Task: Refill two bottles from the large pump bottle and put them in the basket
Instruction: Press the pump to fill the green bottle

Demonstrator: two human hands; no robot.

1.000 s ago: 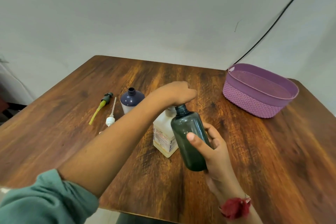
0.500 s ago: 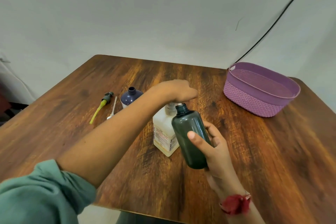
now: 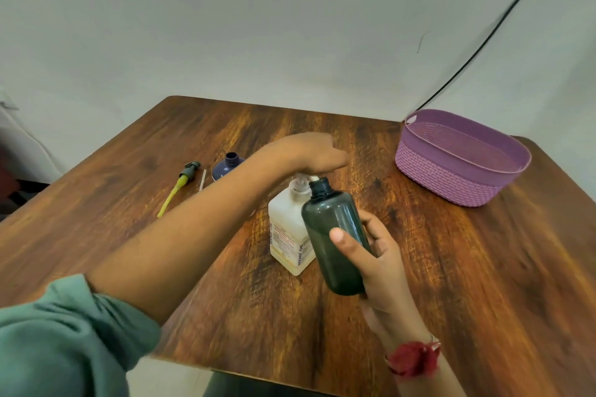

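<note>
Pump bottle (image 3: 287,229), tabletop (image 3: 483,267) centre: left hand (image 3: 309,155) flat on its pump. Green bottle (image 3: 335,229), uncapped, tilted: gripped by right hand (image 3: 383,261). Purple basket (image 3: 451,184), far right corner.

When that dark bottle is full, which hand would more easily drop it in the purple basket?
Probably the right hand: it grips the dark green bottle, and the purple basket sits on its side. The left hand rests atop the pump bottle, farther away.
</note>
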